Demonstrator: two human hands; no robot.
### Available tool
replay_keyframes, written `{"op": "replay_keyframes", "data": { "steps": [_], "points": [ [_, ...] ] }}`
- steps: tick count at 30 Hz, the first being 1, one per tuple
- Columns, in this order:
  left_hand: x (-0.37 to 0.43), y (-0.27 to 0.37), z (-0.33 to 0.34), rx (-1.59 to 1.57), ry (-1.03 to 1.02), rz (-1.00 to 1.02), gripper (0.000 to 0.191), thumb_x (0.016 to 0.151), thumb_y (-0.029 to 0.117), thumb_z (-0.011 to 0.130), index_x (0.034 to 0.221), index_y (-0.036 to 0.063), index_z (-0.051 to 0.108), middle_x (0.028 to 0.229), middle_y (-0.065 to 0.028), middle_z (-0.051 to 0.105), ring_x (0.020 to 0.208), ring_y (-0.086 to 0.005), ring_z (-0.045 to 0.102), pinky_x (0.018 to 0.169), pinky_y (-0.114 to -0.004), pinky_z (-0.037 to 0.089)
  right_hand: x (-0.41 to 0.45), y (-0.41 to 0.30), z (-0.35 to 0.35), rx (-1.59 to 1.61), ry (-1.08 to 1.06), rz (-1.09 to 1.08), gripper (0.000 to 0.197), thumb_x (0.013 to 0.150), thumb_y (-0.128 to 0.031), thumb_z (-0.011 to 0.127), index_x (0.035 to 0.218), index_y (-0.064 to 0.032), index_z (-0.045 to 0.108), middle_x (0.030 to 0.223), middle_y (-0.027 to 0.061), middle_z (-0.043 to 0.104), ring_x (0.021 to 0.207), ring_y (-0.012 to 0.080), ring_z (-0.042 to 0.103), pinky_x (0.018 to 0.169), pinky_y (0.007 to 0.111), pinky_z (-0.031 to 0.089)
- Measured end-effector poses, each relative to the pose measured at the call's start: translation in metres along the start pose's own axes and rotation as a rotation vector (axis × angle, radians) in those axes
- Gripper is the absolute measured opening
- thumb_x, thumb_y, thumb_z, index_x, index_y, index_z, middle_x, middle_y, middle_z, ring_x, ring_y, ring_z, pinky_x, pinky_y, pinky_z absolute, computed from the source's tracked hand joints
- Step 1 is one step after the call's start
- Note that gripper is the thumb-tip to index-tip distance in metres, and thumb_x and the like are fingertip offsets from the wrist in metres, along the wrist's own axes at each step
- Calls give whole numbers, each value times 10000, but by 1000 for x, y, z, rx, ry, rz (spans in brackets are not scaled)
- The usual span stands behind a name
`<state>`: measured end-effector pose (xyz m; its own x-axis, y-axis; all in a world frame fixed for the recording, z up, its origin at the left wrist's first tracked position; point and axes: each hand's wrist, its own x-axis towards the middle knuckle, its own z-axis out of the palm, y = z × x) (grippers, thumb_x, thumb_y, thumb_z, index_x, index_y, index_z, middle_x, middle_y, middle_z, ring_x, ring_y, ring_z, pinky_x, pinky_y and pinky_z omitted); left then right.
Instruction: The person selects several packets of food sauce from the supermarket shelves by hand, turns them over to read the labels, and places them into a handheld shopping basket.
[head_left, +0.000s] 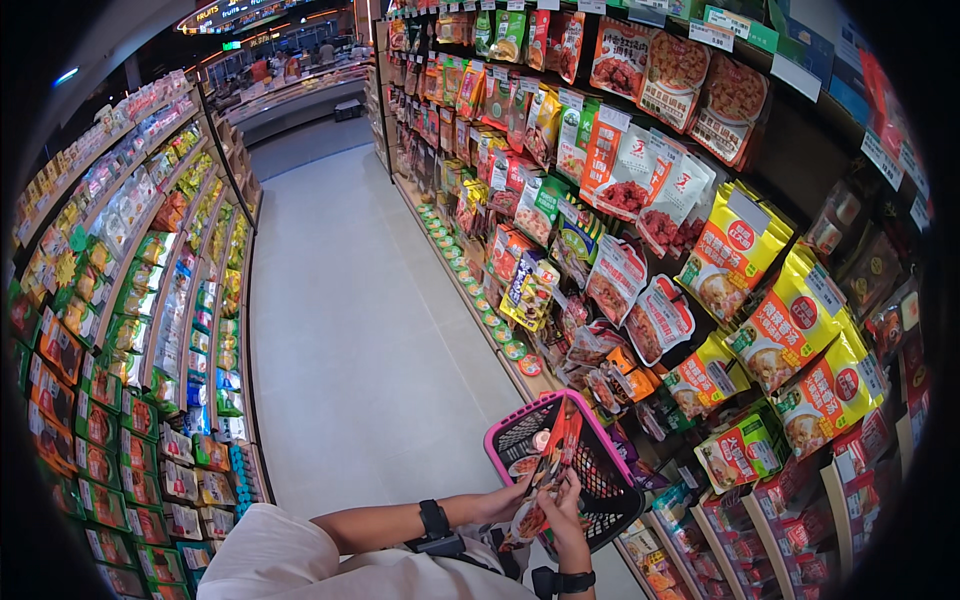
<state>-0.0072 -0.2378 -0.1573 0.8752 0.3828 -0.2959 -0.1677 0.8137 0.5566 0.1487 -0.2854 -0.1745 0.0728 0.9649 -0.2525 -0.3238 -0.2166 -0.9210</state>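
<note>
Both my hands are on a red and dark printed food pouch (559, 442), held tilted above a shopping basket. My left hand (508, 501) grips it from the left side. On the right side, my right hand (564, 504) has its fingers wrapped around the pouch. Under my hands is the black mesh shopping basket (609, 457) with a pink rim. Inside, at its left, lies a printed food package (523, 466), partly hidden by the held pouch. How the basket is supported cannot be seen.
Hanging seasoning pouches (731, 251) fill the shelving close on my right. Small round tubs (514, 349) line its bottom shelf. Packaged goods (139, 442) cover the left shelving. A tiled aisle floor (330, 300) runs ahead to a counter (300, 112) with people behind it.
</note>
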Motion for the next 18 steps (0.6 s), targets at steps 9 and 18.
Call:
{"op": "replay_keyframes", "data": {
  "steps": [9,18],
  "points": [
    [0,-10,-3,-8,-10,21,723,908,639,287,1455,168,234,1442,-61,353,1277,-216,399,1051,-405,331,-6,8,-3,-18,4,2,909,800,-118,699,1421,-27,42,1396,162,286,1257,232,349,1007,348,338],
    [2,-12,3,36,3,37,714,914,632,277,1454,167,232,1441,-63,353,1268,-220,412,1039,-404,346,-11,12,-8,-73,21,-30,757,864,-189,651,1410,-106,134,1270,101,391,1112,178,433,930,308,377]
  ]
}}
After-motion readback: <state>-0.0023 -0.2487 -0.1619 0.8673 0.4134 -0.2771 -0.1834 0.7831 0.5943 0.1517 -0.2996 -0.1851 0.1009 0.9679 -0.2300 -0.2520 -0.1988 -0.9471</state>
